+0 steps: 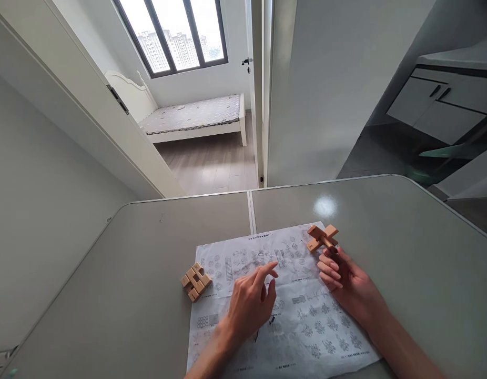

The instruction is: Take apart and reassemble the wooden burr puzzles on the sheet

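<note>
Between the fingers of my right hand [352, 284] is a wooden puzzle piece assembly [322, 238], made of crossed notched bars, one marked with a number. It is held up over the top right corner of a printed instruction sheet [263, 247]. My left hand [253, 300] hovers over or rests on the middle of the sheet, index finger stretched out and thumb apart, holding nothing. Small diagrams and dark print cover the creased paper. At its left edge sits a block of interlocked wooden puzzle pieces [196, 281] with numbers on them.
The grey table [109, 295] has a seam [251, 213] and a light metal edge. Beyond it an open doorway shows a bed [196, 116] under a window [176, 31]. White cabinets [436, 102] stand at the far right.
</note>
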The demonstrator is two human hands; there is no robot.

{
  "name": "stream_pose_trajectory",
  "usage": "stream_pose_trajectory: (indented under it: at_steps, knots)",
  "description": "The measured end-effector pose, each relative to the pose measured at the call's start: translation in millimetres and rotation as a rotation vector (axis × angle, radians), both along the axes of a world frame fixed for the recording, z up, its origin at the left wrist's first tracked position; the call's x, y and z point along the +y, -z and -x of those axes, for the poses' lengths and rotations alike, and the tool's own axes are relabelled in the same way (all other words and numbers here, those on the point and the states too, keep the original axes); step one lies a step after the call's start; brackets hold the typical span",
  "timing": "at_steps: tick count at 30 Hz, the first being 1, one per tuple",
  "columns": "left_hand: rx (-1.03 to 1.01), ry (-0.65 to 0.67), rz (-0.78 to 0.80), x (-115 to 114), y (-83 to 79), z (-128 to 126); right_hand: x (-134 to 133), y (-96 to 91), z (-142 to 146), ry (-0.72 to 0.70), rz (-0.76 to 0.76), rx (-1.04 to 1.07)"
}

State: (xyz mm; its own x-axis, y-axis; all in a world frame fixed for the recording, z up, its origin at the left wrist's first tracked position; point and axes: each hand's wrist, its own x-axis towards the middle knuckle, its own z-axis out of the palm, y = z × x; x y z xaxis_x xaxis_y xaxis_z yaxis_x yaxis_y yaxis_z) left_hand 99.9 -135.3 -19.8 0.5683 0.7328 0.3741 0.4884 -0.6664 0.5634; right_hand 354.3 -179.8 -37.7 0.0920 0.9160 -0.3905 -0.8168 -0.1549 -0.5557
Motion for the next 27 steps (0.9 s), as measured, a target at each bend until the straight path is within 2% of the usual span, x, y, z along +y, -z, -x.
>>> stream_pose_trajectory:
  at_steps: [5,10,12,15,20,24,27]
  knots:
    - [0.013,0.0,0.003,0,0.9,0,0,-1.6,7,-0.016,0.018,-0.062]
    - [0.019,0.002,0.018,0,0.0,-1,-1,-1.2,13,-0.094,-0.008,-0.17]
    - [0.02,0.006,0.02,1,-0.3,-1,-3,-4.5,17,-0.155,-0.033,-0.303]
    - [0.022,0.011,0.031,0,-0.1,-1,-8,-11.9,28,-0.282,-0.073,-0.636]
    - [0.036,0.003,0.025,-2,-0.8,-2,-15,-19.2,46,-0.343,-0.195,-1.149]
    - [0.071,0.041,-0.073,0,-7.2,5,-16,-18.4,49,-0.352,-0.246,-1.267]
    - [0.079,0.024,-0.174,3,-14.3,23,-16,-15.6,47,-0.348,-0.233,-1.286]
